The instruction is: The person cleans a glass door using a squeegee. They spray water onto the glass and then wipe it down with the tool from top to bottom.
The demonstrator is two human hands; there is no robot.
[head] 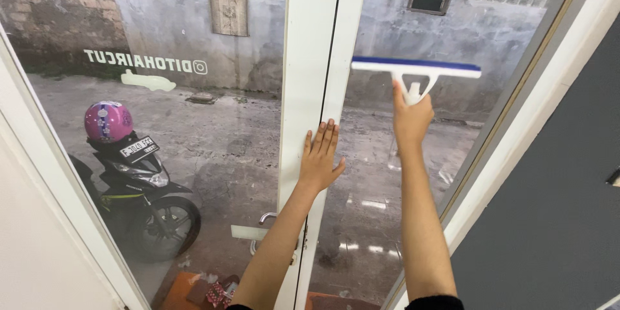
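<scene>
Nearest the lens, two bare forearms reaching up toward a double glass door in white framing. Beyond the glass, a parked motorbike with a pink helmet on top. Left hand spread flat against the white centre frame, fingers open, gripping nothing. Right hand clenched round the white handle of a squeegee, blue blade level and pressed to the upper part of the right-hand pane. Likely trouble from here: streaks if the blade tilts off the glass or pressure falls away at full arm's stretch. Possible too, the door giving way under the bracing palm, and the blade end knocking against the centre frame.
</scene>
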